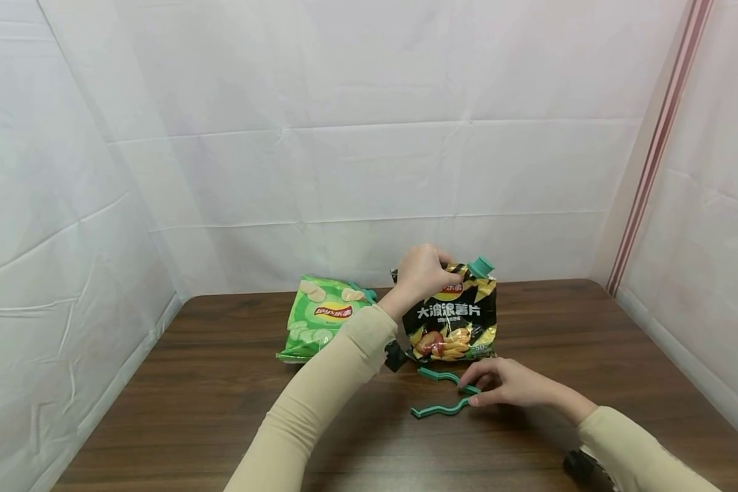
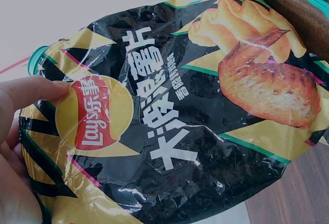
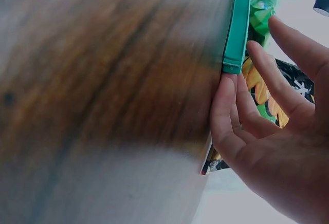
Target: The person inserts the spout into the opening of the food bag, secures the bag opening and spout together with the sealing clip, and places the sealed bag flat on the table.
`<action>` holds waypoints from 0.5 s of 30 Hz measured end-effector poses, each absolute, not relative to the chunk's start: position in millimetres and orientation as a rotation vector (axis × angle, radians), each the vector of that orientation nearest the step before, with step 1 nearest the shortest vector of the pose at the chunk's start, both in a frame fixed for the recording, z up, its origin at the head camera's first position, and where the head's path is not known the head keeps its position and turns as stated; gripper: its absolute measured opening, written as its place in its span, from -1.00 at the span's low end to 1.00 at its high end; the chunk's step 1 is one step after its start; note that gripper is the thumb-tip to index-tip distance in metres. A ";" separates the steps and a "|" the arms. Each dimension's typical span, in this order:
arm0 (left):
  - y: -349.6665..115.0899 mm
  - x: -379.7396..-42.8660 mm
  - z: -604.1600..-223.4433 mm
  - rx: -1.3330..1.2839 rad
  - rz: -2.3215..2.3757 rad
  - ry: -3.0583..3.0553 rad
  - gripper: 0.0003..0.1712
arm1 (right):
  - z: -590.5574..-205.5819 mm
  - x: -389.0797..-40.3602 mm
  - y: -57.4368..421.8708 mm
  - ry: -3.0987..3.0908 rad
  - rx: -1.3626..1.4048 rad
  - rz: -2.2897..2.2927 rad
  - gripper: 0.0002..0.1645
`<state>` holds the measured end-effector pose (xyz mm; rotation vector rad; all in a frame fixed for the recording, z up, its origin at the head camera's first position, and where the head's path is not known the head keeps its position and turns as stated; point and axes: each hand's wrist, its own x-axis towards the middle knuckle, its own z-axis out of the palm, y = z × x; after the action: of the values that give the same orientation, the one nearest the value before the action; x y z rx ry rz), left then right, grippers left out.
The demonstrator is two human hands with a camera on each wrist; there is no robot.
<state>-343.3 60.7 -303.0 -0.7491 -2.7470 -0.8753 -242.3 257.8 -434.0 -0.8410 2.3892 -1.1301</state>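
Note:
My left hand (image 1: 424,273) pinches the top of a black chip bag (image 1: 476,313) near its round logo. The bag stands on the table; in the left wrist view the thumb lies on the front of the crinkled bag (image 2: 195,126). A green cap (image 1: 481,266) sits at its upper right corner. My right hand (image 1: 510,384) is by the table, its fingers loosely bent around the near end of a green wavy clip (image 1: 439,410) with two spread arms. In the right wrist view a fingertip touches the end of the green clip (image 3: 236,34), and the other fingers stand apart.
A green chip bag (image 1: 320,335) lies left of the black one, with a green clip part (image 1: 364,292) at its upper right. The dark wooden table (image 1: 221,403) ends at white sheets (image 1: 369,178) behind and at both sides.

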 end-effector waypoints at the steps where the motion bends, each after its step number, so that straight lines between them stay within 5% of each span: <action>1: 60.7 -343.6 -303.3 -0.746 -0.877 -2.750 -0.74 | -434.4 -242.5 257.7 2.396 -0.846 -1.120 -0.65; 15: 61.1 -344.5 -302.5 -0.733 -0.884 -2.754 -0.74 | -438.7 -245.2 260.7 2.525 -0.943 -0.992 -0.83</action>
<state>-344.5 61.1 -302.5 -0.7335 -2.7538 -0.8840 -245.2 260.7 -438.7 -0.9431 2.5254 -0.9921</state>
